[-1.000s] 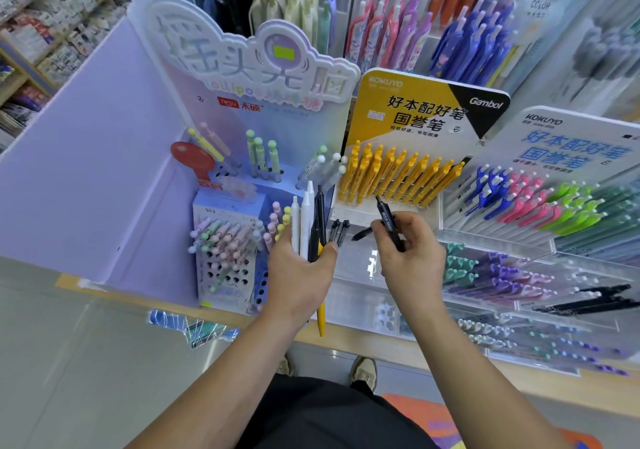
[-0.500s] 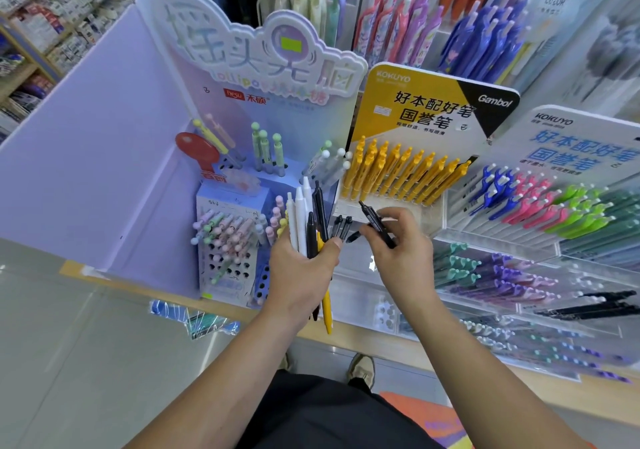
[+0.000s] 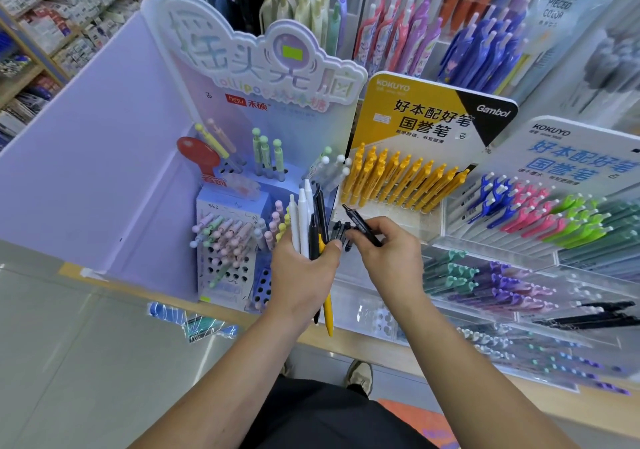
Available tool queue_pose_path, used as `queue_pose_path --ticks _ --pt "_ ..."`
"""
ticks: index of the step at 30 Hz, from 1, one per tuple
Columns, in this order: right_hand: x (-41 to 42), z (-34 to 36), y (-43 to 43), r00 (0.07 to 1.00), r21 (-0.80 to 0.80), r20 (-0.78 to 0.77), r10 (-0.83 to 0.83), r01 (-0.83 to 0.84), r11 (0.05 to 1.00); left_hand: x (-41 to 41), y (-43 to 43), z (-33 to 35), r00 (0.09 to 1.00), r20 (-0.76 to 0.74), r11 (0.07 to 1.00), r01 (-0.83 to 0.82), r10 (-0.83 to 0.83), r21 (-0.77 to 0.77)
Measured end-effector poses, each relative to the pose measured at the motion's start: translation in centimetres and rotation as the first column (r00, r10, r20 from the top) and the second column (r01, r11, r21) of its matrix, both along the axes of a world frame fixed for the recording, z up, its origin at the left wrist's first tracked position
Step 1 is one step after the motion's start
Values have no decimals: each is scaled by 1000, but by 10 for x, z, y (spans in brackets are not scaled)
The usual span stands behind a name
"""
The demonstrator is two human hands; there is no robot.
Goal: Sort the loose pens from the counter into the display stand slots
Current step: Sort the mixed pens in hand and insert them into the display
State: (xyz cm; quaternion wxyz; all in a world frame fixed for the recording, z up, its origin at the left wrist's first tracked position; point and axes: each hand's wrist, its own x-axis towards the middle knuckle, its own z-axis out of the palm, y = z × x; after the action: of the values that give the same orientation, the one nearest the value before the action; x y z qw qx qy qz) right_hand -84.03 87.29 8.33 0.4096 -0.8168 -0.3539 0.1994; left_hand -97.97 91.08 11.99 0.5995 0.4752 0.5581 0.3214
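Observation:
My left hand (image 3: 304,272) grips a bundle of pens (image 3: 308,220): white, black and one yellow, tips pointing up, the yellow one sticking out below my palm. My right hand (image 3: 388,251) pinches a single black pen (image 3: 362,225), tilted up to the left, close beside the bundle. Right behind both hands stands the yellow-pen display stand (image 3: 398,185) with its row of yellow pens. Two or three black pen tops (image 3: 341,230) poke up between my hands.
A pastel lollipop-pen stand (image 3: 228,241) with a perforated front stands to the left. Clear tiered trays of blue, pink and green pens (image 3: 540,220) and purple and black pens (image 3: 519,296) fill the right. A purple panel (image 3: 86,178) walls the left side. The counter edge (image 3: 381,348) runs below.
My right hand has drawn the single black pen left and down toward the bundle in my left hand. The left hand has stayed about where it was.

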Motion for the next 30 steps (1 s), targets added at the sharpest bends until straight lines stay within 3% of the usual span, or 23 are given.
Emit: queue_pose_path --ticks 4,11,15,16,19,22,30 --pt "1 1 -3 1000 -48 -4 12 -12 999 0 1 0 1000 2 1000 11 -11 10" --pt "-7 26 -28 968 223 -249 34 23 975 0 6 5 990 52 991 130 -129 -12" --pt "-3 40 -35 901 287 -432 -32 171 943 2 13 4 976 89 976 204 -197 -76" --pt "0 41 -36 900 282 -431 -60 197 939 2 14 4 973 86 972 221 -214 -77" --pt "8 45 -37 960 277 -241 -145 211 938 -1 18 0 966 63 963 257 -253 -75" --pt "12 46 -36 950 299 -272 -153 235 925 0 19 -3 968 18 965 252 -251 -77" --pt "23 21 -35 959 266 -273 71 4 964 12 11 -4 986 -66 987 151 -154 -50"
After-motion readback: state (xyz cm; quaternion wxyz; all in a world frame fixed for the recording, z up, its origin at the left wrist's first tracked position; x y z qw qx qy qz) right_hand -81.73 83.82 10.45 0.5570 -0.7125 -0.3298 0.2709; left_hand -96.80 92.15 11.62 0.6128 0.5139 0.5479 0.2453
